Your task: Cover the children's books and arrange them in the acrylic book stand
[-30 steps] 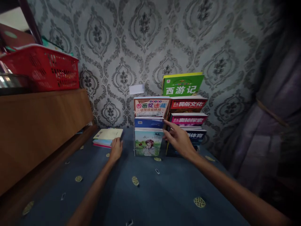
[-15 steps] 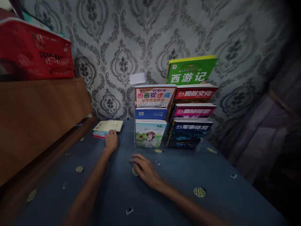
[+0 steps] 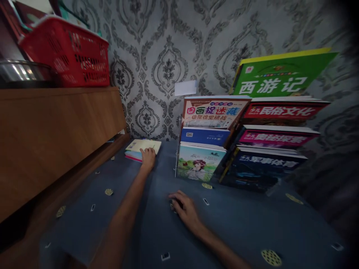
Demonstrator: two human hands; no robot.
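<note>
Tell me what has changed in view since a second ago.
The right hand has left the right edge of the upright blue-covered book and drawn back toward the person and leftward, over the dark blue patterned cloth; nothing shows in its grasp. The camera view has shifted too. The left hand stays on the pile of cream-topped paper books, and the two columns of upright, colourful books keep their places.

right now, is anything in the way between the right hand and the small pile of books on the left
Yes, the left hand: it covers the near right corner of the pile of books, on the side facing the right hand. Nothing else visible stands between.
</note>
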